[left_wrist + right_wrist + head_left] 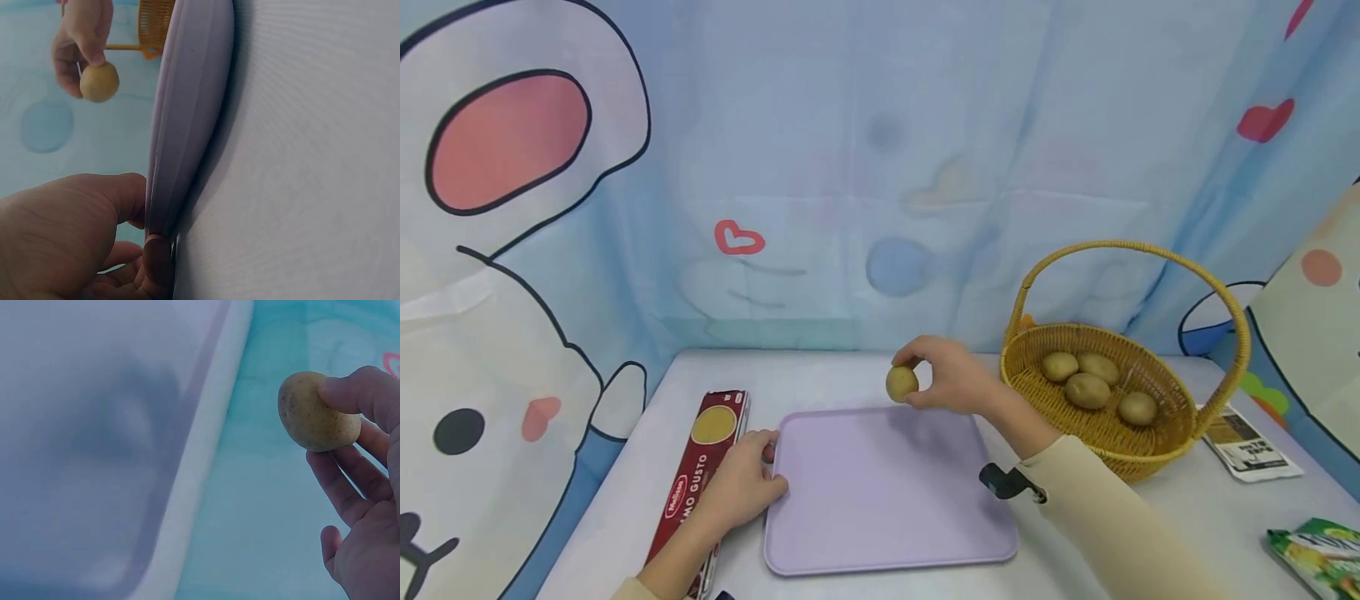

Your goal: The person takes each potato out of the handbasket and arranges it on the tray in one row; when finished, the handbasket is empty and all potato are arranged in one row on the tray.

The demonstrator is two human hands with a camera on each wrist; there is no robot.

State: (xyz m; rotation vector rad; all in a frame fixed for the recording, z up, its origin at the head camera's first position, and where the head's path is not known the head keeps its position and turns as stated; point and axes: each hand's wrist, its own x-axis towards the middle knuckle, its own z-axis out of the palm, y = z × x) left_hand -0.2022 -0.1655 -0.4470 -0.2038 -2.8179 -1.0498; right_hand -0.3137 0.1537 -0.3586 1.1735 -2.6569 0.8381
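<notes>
A potato (902, 384) is held aloft over the worktop (842, 379), at the twelve o'clock edge of a lavender tray (880, 492).

At the tray's nine o'clock, a red Melissa pasta box (692, 475) lies lengthwise, partly hidden by the left arm. Beside it, the left hand (747, 479) pinches the tray's rim between thumb and fingers, presumably to steady it. At twelve o'clock, the right hand (951, 375) pinches the potato between thumb and fingertips, open only to its width, a light grip that likely suits something small and round. Between two and three o'clock, a yellow wicker basket (1123, 469) holds four more potatoes (1087, 390), probably placed for the right arm's easy reach.
</notes>
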